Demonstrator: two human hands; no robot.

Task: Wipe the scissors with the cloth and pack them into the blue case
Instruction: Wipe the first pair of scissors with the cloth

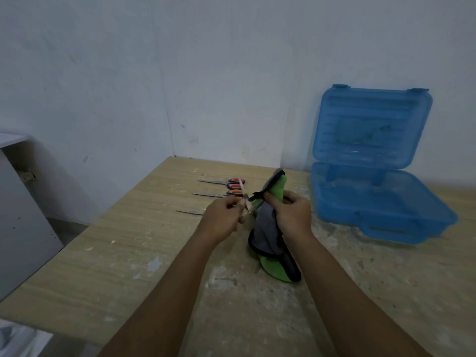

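You're mid-wipe: your left hand point(223, 218) grips the scissors point(243, 194), your right hand point(291, 213) clutches the cloth point(268, 228) just beside; next, pack rightward into the blue case point(386, 228).

wooden table point(103, 253): dusty, paint-flecked | grey cabinet point(23, 215): left of table | white wall point(180, 60): behind

open blue case point(381, 202) right, bare table point(103, 253) left
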